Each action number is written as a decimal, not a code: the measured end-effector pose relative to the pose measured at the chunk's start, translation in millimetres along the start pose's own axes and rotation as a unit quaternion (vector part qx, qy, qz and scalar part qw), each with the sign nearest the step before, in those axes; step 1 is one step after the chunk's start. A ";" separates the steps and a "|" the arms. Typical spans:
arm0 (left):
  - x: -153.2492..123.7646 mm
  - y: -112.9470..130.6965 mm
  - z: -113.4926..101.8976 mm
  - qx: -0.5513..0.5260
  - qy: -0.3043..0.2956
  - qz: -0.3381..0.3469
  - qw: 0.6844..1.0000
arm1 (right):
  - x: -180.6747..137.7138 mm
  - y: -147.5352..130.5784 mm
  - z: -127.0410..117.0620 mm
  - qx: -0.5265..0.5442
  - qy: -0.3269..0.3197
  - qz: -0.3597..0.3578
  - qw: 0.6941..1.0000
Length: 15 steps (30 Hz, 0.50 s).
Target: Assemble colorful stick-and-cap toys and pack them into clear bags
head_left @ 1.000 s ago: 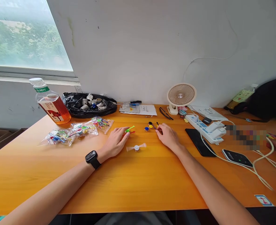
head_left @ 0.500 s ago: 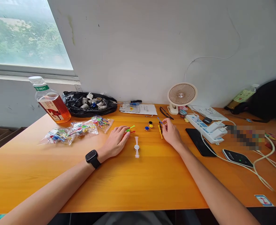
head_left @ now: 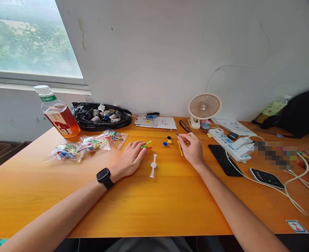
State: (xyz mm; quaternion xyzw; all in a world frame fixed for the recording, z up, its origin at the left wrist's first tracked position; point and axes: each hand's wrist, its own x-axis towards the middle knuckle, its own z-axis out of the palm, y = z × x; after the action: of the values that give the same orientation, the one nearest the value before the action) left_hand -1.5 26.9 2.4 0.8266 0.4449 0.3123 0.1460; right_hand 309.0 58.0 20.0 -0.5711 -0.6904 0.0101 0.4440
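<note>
My left hand (head_left: pixel 129 158) rests on the table with its fingers stretched out. Its fingertips touch a bright green plastic piece (head_left: pixel 144 146), beside a red one (head_left: pixel 149 148). Right of it lies a white double-ended plastic piece (head_left: pixel 153 165) with a round middle. My right hand (head_left: pixel 192 148) is closed in a pinch on a thin blue plastic piece (head_left: pixel 181 137). A yellow stick-like piece (head_left: pixel 180 148) lies just under its fingertips. Between the hands are small round pieces: a blue one (head_left: pixel 165 144), a yellow one (head_left: pixel 169 141) and a black one (head_left: pixel 169 138).
Clear packets of coloured parts (head_left: pixel 65 151) lie at left, near a tea bottle (head_left: pixel 62 120) and a black bag (head_left: pixel 83 119). A small fan (head_left: pixel 205 106) stands at the back. At right are a power strip (head_left: pixel 229 145), cables, a black slab (head_left: pixel 224 160) and a phone-like device (head_left: pixel 266 177).
My right hand has drawn slightly nearer with the blue piece, which is now tilted differently. The white piece has turned a little. My left hand stays in place.
</note>
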 end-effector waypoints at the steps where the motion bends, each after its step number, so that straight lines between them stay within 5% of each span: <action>1: 0.1 0.0 0.0 -0.001 -0.001 0.000 1.000 | 0.3 -2.2 -1.0 -0.008 0.008 -0.019 1.000; 9: 0.4 0.8 -0.4 -0.002 -0.007 -0.001 1.000 | -5.7 -18.0 -2.5 -0.012 -0.061 0.030 0.998; 15: -0.2 1.4 -0.8 0.004 -0.018 -0.003 1.000 | -9.7 -18.6 4.8 0.000 -0.119 -0.006 0.993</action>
State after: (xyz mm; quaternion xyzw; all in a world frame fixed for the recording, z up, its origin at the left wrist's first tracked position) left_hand -1.2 25.9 3.6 0.8314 0.4456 0.2952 0.1516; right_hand 291.0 46.2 21.0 -0.5616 -0.7415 0.0754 0.3593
